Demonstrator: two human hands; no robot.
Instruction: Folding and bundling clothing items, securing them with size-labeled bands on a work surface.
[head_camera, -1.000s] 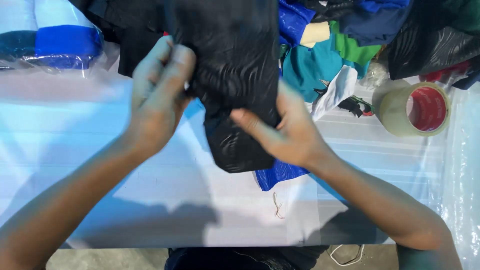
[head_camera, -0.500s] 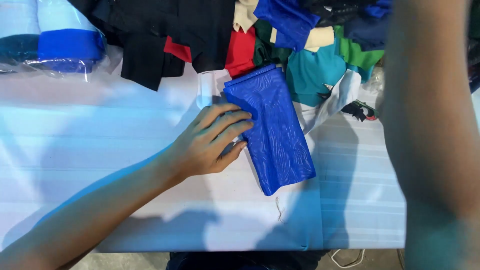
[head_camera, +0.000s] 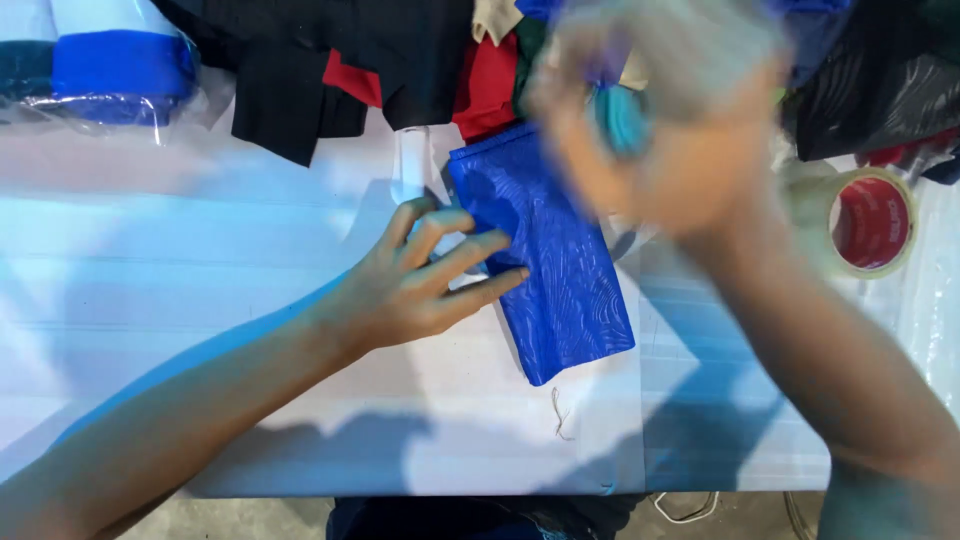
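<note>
A folded blue textured cloth (head_camera: 555, 270) lies flat on the white table (head_camera: 200, 300), slanting from the upper left to the lower right. My left hand (head_camera: 425, 285) rests on the table at the cloth's left edge, fingers spread, with the fingertips touching the cloth. My right hand (head_camera: 670, 140) is raised close to the camera over the cloth's upper right corner. It is heavily blurred, so I cannot tell whether it holds anything.
A heap of black (head_camera: 300, 70), red (head_camera: 490, 80) and teal clothes runs along the table's far edge. A bagged blue and white folded item (head_camera: 110, 70) lies at the top left. A tape roll (head_camera: 872, 222) stands at the right. A loose thread (head_camera: 560, 415) lies below the cloth.
The black cloth both hands held a second ago is gone, baring the blue cloth. My right arm swung out and back over the cloth. My left hand spread its fingers at the cloth's edge.
</note>
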